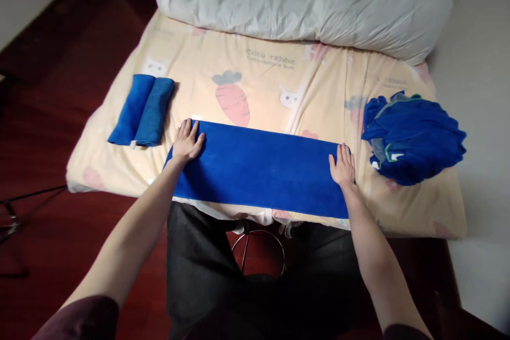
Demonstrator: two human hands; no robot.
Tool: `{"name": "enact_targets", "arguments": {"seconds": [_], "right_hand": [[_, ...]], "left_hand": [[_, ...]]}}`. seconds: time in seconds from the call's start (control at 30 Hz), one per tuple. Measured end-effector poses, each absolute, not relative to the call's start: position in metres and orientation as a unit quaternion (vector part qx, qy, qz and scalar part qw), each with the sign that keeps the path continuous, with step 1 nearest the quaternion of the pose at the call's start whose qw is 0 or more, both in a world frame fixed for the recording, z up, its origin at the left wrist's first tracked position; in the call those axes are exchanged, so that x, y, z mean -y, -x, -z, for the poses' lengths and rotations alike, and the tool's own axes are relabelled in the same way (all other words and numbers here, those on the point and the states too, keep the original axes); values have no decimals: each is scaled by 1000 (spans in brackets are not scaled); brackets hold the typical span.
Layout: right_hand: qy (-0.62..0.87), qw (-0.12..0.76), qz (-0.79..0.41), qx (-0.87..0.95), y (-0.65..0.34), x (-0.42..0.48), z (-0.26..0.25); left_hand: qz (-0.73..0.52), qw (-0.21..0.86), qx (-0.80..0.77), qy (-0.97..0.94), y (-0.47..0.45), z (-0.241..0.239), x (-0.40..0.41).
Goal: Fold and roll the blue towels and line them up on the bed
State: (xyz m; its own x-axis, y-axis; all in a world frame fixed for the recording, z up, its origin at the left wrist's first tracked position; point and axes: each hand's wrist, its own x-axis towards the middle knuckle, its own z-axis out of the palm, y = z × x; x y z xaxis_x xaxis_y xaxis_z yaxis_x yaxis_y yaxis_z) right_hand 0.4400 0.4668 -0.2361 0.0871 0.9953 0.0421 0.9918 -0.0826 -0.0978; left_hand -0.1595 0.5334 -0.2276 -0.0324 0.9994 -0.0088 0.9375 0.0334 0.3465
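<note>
A long blue towel (258, 167), folded into a flat strip, lies across the near edge of the bed. My left hand (188, 142) rests flat on its left end, fingers stretched out. My right hand (342, 165) lies flat on its right end, fingers also spread. Neither hand holds anything. Two rolled or folded blue towels (142, 110) sit side by side at the left of the bed. A crumpled heap of blue towels (412, 138) sits at the right.
The bed has a cream sheet (263, 85) printed with carrots and rabbits. A grey duvet (303, 2) is bunched at the far end. Dark red wooden floor (48, 117) lies to the left. A stool's metal ring (258, 252) shows between my legs.
</note>
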Motion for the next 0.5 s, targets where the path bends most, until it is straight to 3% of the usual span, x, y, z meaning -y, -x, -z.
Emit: {"name": "enact_targets", "arguments": {"seconds": [0.33,0.5], "right_hand": [[702,113,-13,703,-448,-355,231],[715,115,-15,689,-451,-343,229]], "left_hand": [[-188,118,-724,-653,171,217,-419],[-190,109,-753,-620,168,217,-395]]}}
